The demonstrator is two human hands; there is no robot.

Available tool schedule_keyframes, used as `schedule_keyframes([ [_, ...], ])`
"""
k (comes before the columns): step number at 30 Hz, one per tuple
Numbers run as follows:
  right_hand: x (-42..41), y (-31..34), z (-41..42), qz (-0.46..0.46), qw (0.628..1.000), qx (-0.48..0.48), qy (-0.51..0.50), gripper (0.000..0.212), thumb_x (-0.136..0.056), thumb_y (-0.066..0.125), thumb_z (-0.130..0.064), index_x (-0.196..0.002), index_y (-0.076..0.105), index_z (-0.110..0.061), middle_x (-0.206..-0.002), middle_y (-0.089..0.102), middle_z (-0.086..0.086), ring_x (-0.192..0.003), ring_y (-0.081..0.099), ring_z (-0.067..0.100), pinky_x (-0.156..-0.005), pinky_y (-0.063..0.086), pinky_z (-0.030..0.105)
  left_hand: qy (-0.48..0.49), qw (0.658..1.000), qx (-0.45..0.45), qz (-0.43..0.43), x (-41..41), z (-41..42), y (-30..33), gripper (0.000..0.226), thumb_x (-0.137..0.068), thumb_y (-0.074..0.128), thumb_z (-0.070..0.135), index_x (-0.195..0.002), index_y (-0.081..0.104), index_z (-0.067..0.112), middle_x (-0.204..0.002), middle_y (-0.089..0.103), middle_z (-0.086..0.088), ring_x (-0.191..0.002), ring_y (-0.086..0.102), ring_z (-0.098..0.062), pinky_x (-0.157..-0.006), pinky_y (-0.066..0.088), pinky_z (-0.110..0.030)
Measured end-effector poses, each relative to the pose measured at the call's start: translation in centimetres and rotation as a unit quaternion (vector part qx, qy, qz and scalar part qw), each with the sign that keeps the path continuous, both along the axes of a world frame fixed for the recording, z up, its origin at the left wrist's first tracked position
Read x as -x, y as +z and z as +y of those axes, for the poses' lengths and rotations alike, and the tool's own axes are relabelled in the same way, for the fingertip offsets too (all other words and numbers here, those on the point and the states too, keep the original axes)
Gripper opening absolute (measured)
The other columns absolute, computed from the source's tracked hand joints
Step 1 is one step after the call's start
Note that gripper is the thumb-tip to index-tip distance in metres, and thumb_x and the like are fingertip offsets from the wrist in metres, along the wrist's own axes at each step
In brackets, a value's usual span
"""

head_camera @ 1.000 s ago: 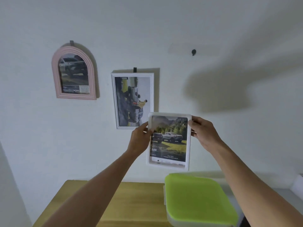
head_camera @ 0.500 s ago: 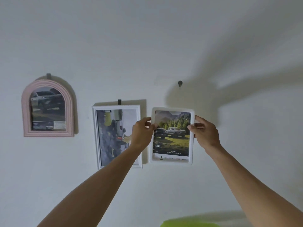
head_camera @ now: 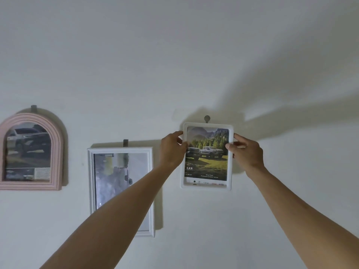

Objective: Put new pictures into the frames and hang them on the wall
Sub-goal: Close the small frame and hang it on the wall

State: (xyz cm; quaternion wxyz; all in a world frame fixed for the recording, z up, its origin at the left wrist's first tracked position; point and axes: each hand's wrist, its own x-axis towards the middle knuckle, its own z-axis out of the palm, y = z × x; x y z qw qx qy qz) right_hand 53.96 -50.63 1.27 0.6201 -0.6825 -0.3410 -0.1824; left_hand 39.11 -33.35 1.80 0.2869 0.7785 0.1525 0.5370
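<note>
Head view: left hand [head_camera: 172, 148] and right hand [head_camera: 246, 151] pinch the upper side edges of a small white frame [head_camera: 230, 158] holding a truck picture [head_camera: 206, 154], held upright against the wall [head_camera: 194, 55], its top edge just under a hook [head_camera: 207, 118]. Left of it hang a white frame [head_camera: 150, 191] and, farther left, a pink arched frame [head_camera: 58, 152], each below its own hook

Both hands [head_camera: 210, 150] hold white frame [head_camera: 207, 185] under wall hook [head_camera: 207, 118].
</note>
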Motion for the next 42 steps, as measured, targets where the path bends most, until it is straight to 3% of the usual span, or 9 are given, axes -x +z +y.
schedule_keyframes([
  [5, -1.9, 0.9, 0.7, -0.033, 0.999, 0.012, 0.007, 0.034, -0.086, 0.074, -0.020, -0.118, 0.072, -0.029, -0.087, 0.074, -0.003, -0.083, 0.068, 0.020, -0.088, 0.056, 0.038, 0.031, 0.999, -0.014, -0.004, -1.9, 0.5, 0.1, 0.035, -0.086, 0.069, 0.021, -0.120, 0.067, 0.018, -0.093, 0.066, -0.002, -0.083, 0.061, -0.017, -0.070, 0.040, -0.023],
  [10, -2.7, 0.5, 1.6, -0.044, 0.999, -0.006, -0.001, 0.032, -0.082, 0.077, -0.019, -0.113, 0.074, -0.026, -0.081, 0.072, -0.009, -0.078, 0.066, 0.011, -0.068, 0.042, 0.009, 0.048, 0.998, -0.030, -0.017, -2.3, 0.9, -0.5, 0.027, -0.085, 0.071, 0.019, -0.112, 0.069, 0.018, -0.082, 0.066, -0.001, -0.077, 0.062, -0.019, -0.069, 0.050, -0.030],
  [16, -3.0, -0.1, 1.7, -0.066, 0.998, -0.015, 0.003, 0.027, -0.082, 0.078, -0.020, -0.109, 0.074, -0.023, -0.079, 0.070, -0.009, -0.075, 0.065, 0.009, -0.077, 0.050, 0.021, 0.044, 0.998, -0.025, -0.020, -2.4, 1.1, -0.5, 0.036, -0.083, 0.075, 0.018, -0.117, 0.066, 0.016, -0.084, 0.068, -0.002, -0.076, 0.064, -0.020, -0.069, 0.049, -0.026],
  [21, -3.2, -0.2, 1.6, -0.081, 0.997, -0.001, 0.003, 0.031, -0.085, 0.076, -0.021, -0.115, 0.070, -0.021, -0.083, 0.066, -0.009, -0.073, 0.059, -0.010, -0.068, 0.040, 0.005, 0.041, 0.999, -0.020, -0.020, -2.4, 1.0, -0.5, 0.037, -0.084, 0.075, 0.020, -0.119, 0.064, 0.016, -0.083, 0.069, -0.003, -0.074, 0.064, -0.017, -0.067, 0.049, -0.022],
  [24, -3.4, -0.4, 1.3, -0.081, 0.997, 0.012, 0.008, 0.034, -0.086, 0.076, -0.022, -0.119, 0.068, -0.019, -0.087, 0.066, -0.008, -0.074, 0.061, -0.002, -0.068, 0.040, 0.006, 0.040, 0.999, -0.018, -0.025, -2.3, 1.1, -0.7, 0.041, -0.084, 0.075, 0.022, -0.122, 0.062, 0.015, -0.084, 0.069, -0.002, -0.075, 0.064, -0.016, -0.064, 0.043, -0.014],
  [28, -3.5, -1.0, 0.9, -0.075, 0.997, 0.026, 0.009, 0.040, -0.085, 0.077, -0.025, -0.122, 0.066, -0.015, -0.095, 0.068, -0.004, -0.082, 0.064, 0.009, -0.076, 0.047, 0.012, 0.036, 0.999, -0.005, -0.025, -2.2, 1.1, -1.1, 0.047, -0.084, 0.075, 0.026, -0.127, 0.060, 0.014, -0.086, 0.068, -0.003, -0.079, 0.064, -0.017, -0.070, 0.047, -0.021],
  [34, -3.6, -2.7, 0.1, -0.053, 0.998, 0.041, 0.021, 0.052, -0.082, 0.079, -0.033, -0.128, 0.062, -0.014, -0.109, 0.070, 0.000, -0.093, 0.066, 0.012, -0.073, 0.040, 0.004, 0.044, 0.999, 0.011, -0.023, -1.8, 0.8, -2.1, 0.051, -0.085, 0.074, 0.029, -0.129, 0.057, 0.010, -0.089, 0.068, -0.007, -0.079, 0.062, -0.015, -0.067, 0.042, -0.013],
  [37, -3.5, -3.9, -0.8, -0.040, 0.997, 0.052, 0.029, 0.053, -0.082, 0.078, -0.036, -0.129, 0.061, -0.017, -0.109, 0.069, -0.001, -0.094, 0.065, 0.009, -0.072, 0.039, 0.004, 0.044, 0.999, 0.028, -0.016, -1.6, 0.4, -3.3, 0.053, -0.086, 0.073, 0.032, -0.130, 0.056, 0.008, -0.095, 0.066, -0.007, -0.084, 0.061, -0.016, -0.076, 0.046, -0.021],
  [42, -3.5, -7.2, -2.5, 0.004, 0.997, 0.073, 0.017, 0.053, -0.084, 0.072, -0.048, -0.129, 0.060, -0.022, -0.106, 0.069, -0.004, -0.094, 0.066, 0.009, -0.072, 0.042, 0.010, 0.088, 0.994, 0.047, -0.035, -1.7, -1.1, -7.8, 0.047, -0.089, 0.068, 0.034, -0.126, 0.054, 0.007, -0.107, 0.060, -0.006, -0.079, 0.054, -0.011, -0.062, 0.036, -0.003],
])
